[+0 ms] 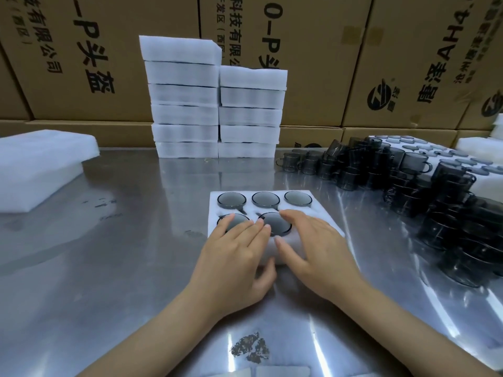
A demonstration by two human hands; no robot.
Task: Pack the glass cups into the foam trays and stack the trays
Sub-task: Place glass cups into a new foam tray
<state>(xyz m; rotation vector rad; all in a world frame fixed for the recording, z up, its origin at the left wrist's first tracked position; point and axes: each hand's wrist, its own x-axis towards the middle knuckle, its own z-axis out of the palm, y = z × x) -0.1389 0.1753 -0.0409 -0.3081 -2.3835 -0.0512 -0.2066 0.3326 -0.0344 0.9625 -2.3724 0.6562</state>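
Right in front of you on the steel table [136,213] sits the foam tray [321,210] you're filling, and both your hands are down flat on its near half. Your left hand [234,257] has its fingers stretched out over the near-left glass cup [231,220], and your right hand [318,251] is spread wide over the near-right corner, thumb beside the middle cup [275,223]. Neither hand is wrapped around anything; fingers straight, just resting or pressing. Looks to me like you're seating the last cups flush in their pockets. The back row is done: three smoky grey cups, rims level with the foam, handles tucked into the little side notches. The near row shows two cups; the near-right pocket is under your palm, so I can't tell if it's filled. If it's empty, the next move is a reach to the pile of loose cups [408,180] on your right. If it's full, you'll want to lift the whole tray from underneath or by both ends, keep it level, and set it on the shorter of the two tray stacks [250,112] at the back, square with the ones below. The foam is soft and the cups are thin tinted glass, so I'd go easy on the pressure and not tilt it.
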